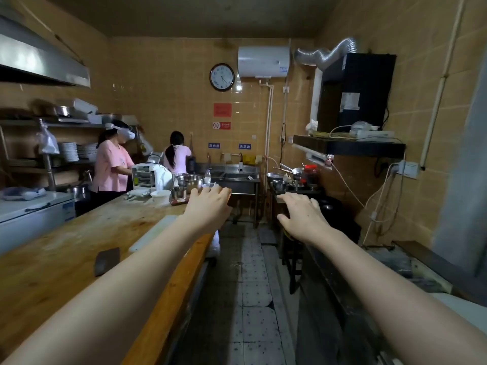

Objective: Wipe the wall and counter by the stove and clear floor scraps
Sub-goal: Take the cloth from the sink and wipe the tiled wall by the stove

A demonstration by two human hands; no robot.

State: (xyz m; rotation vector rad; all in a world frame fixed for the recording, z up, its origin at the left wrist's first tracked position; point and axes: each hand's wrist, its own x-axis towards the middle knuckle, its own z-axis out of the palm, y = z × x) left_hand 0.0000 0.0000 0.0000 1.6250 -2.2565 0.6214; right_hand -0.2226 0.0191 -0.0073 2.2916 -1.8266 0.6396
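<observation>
Both hands are empty and spread flat, palms down, fingers pointing to the far end of the kitchen: the left hand hovers over the far right edge of the wooden bench, the right hand over the far part of the dark stove bench on the right. That stove bench runs lengthwise from near to far along the tiled right wall; its top is so dim, and so covered by the right forearm, that the burners are hard to make out. The tiled floor forms a narrow aisle between the two benches, speckled, with scraps not clearly distinguishable. A cleaver and a white cutting board lie on the wooden bench, and metal bowls crowd the stove bench's far end
</observation>
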